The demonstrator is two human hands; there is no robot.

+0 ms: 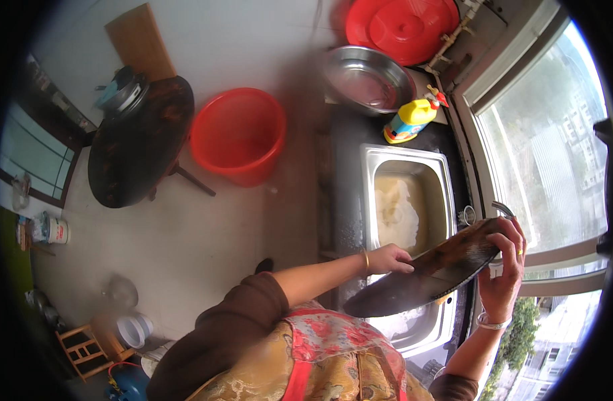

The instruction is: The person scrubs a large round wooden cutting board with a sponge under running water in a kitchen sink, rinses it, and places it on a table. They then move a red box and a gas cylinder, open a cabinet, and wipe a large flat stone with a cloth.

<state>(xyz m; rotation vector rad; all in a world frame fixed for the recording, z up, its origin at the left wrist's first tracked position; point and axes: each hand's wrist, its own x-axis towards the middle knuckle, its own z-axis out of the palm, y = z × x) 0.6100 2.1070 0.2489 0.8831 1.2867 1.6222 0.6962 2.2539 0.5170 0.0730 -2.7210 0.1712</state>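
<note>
A dark, shallow, round pan [426, 275], wok-like and stained brown in places, is held tilted over the double steel sink [366, 200]. My right hand [507, 255] grips its far right end, fingers over the rim. At its upper left edge, my left hand [394, 260] has the thumb against the dark surface, with some fingers hidden. The sink's far basin holds cloudy brownish water [396, 215] with pale foam. Much of the near basin [411, 341] is covered by the pan; suds show there. The tap's metal spout [503, 208] peeks out beside my right hand.
A yellow detergent bottle [411, 120] and a steel basin [369, 80] stand beyond the sink, below a red plastic lid [404, 27]. Windows [547, 135] line the right. Leftward are a red bucket [238, 135] and a dark oval table [141, 145].
</note>
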